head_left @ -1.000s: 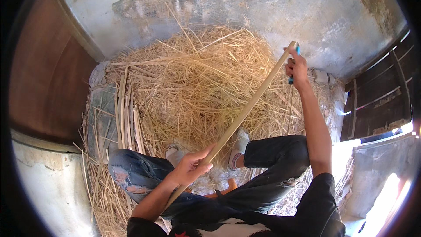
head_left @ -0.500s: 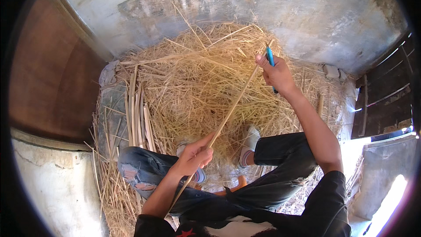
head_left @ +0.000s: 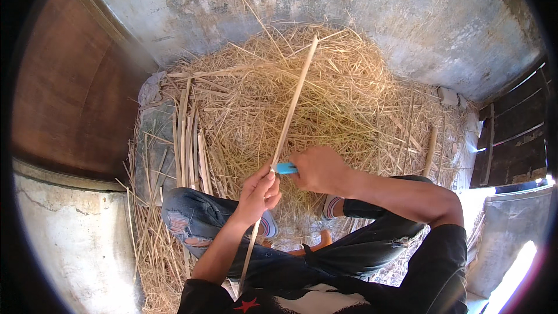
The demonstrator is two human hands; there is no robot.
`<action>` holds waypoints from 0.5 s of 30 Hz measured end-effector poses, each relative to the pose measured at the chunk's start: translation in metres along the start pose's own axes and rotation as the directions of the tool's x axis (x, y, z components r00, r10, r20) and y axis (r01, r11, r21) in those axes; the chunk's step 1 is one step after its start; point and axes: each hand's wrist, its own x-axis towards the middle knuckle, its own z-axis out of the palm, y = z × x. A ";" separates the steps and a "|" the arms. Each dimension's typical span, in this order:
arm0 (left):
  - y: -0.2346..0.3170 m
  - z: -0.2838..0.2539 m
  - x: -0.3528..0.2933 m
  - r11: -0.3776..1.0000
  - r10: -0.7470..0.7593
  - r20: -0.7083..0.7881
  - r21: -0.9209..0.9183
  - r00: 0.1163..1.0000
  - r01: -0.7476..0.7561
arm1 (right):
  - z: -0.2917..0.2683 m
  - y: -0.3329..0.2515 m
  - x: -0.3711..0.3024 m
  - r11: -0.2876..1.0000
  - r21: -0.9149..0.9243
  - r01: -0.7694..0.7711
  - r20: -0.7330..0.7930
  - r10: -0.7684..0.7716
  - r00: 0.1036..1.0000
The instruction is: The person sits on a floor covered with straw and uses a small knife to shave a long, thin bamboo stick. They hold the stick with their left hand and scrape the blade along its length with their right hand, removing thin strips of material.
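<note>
The person sits with knees bent, holding a long thin bamboo strip that runs from beside the lap up and away over the straw pile. The left hand is closed around the strip low down, fingers wrapped and thumb on top. The right hand sits just beside it, fist clamped on a tool with a blue handle, whose end meets the strip right above the left hand's grip. The two hands are near each other, almost touching, with the strip between them. I cannot make out the tool's blade.

The strip's far end rises free above the straw, near the grey concrete wall, with open air around it. Its near end passes down past the left forearm toward the torn blue jeans.

To the left of the hands, a bundle of cut bamboo strips lies lengthwise on the straw, next to a flat grey slab. A single short stick stands in the straw to the right, beyond the right forearm. A brown curved wall closes the left side, and a dark slatted door stands at the right. Loose straw covers the floor all round the legs.
</note>
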 end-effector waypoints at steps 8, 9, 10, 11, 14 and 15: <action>-0.007 0.004 -0.003 0.976 -0.124 -0.030 -0.182 0.992 0.117 | 0.001 0.054 0.047 0.964 -0.169 -0.205 -0.197 0.171 0.965; -0.013 0.002 -0.003 0.975 -0.129 -0.001 -0.184 0.992 0.127 | -0.003 0.068 0.053 0.952 -0.171 -0.253 -0.234 0.210 0.949; -0.017 0.001 -0.004 0.973 -0.134 0.025 -0.185 0.991 0.136 | -0.013 0.078 0.057 0.934 -0.210 -0.288 -0.228 0.240 0.944; -0.017 0.003 -0.006 0.971 -0.152 0.032 -0.181 0.988 0.155 | -0.023 0.088 0.061 0.914 -0.249 -0.321 -0.224 0.268 0.937; -0.017 0.006 -0.009 0.981 -0.178 0.079 -0.061 0.981 0.183 | -0.050 0.127 0.074 0.800 -0.149 -0.582 -0.154 0.562 0.813; -0.016 0.010 -0.010 0.977 -0.201 0.089 -0.053 0.976 0.206 | -0.052 0.148 0.072 0.784 -0.133 -0.607 -0.192 0.580 0.792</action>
